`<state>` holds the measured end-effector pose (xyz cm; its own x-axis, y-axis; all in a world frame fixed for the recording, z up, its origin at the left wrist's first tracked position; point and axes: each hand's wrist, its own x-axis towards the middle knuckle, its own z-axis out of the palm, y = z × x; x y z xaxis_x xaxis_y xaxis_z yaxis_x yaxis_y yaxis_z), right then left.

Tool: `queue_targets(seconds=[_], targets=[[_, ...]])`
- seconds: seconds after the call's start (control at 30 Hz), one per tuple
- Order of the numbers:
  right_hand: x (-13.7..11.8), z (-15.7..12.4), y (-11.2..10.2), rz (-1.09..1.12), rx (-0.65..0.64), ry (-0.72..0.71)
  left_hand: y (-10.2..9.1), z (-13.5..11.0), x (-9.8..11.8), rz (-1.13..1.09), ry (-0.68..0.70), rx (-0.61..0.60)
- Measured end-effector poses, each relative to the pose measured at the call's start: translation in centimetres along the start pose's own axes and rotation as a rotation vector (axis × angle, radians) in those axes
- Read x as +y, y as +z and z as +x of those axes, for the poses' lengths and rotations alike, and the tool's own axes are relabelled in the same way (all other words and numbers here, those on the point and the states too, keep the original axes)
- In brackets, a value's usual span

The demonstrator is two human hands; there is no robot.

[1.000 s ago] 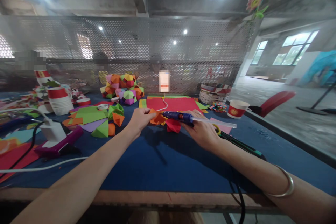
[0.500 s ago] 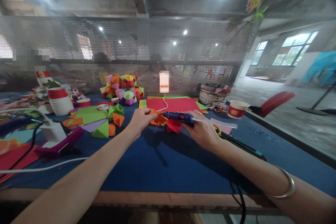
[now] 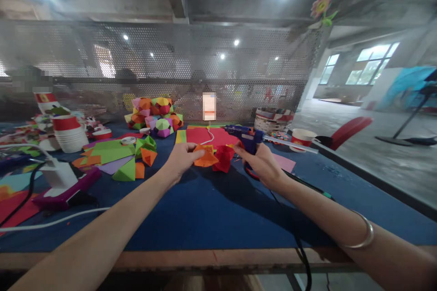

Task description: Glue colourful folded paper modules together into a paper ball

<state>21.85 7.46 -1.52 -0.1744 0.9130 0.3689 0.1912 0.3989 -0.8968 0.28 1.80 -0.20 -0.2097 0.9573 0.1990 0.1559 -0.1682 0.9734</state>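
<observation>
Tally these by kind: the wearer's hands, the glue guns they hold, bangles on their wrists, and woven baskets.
Hands, left hand and right hand: 2
Held glue gun: 1
Bangle: 1
Woven basket: 1
Total: 5

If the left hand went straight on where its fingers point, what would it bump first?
Beyond the orange folded paper it pinches, the left hand would probably meet the red folded paper first, though depth is hard to tell.

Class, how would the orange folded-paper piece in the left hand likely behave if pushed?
The orange folded-paper piece is probably light, being thin paper pinched by the left hand. Its creases may add some stiffness, but its thin edges could crumple easily.
</observation>
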Motion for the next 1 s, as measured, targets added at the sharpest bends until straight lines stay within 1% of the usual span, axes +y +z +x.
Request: queue_targets(seconds=[0.07, 0.1, 0.17, 0.23, 0.3, 0.37, 0.5, 0.67, 0.83, 1.0], targets=[[-0.4, -0.3, 0.4, 0.249, -0.037, 0.145, 0.7, -0.7, 0.2, 0.028, 0.023, -0.074], [-0.6, -0.5, 0.5, 0.333, -0.053, 0.203, 1.0, -0.9, 0.4, 0.047, 0.031, -0.106], [-1.0, -1.0, 0.9, 0.424, -0.123, 0.288, 1.4, -1.4, 0.6, 0.067, 0.034, -0.163], [-1.3, -1.5, 1.1, 0.436, -0.198, 0.317, 1.7, -1.7, 0.7, 0.056, 0.022, -0.215], [-1.5, -1.9, 1.2, 0.412, -0.245, 0.305, 1.8, -1.8, 0.8, 0.035, 0.01, -0.252], [-1.6, -2.0, 1.2, 0.394, -0.263, 0.286, 1.8, -1.9, 0.8, 0.022, -0.004, -0.264], [-1.5, -2.0, 1.1, 0.357, -0.283, 0.268, 1.7, -1.9, 0.6, 0.019, -0.032, -0.255], [-1.3, -2.0, 1.1, 0.26, -0.343, 0.192, 1.5, -1.7, 0.3, 0.093, 0.01, -0.22], [-1.3, -2.0, 1.1, 0.208, -0.338, 0.139, 1.6, -1.6, 0.0, 0.117, 0.053, -0.231], [-0.8, -1.6, 1.2, 0.116, -0.312, -0.009, 1.6, -1.6, -0.2, 0.156, 0.086, -0.232]])
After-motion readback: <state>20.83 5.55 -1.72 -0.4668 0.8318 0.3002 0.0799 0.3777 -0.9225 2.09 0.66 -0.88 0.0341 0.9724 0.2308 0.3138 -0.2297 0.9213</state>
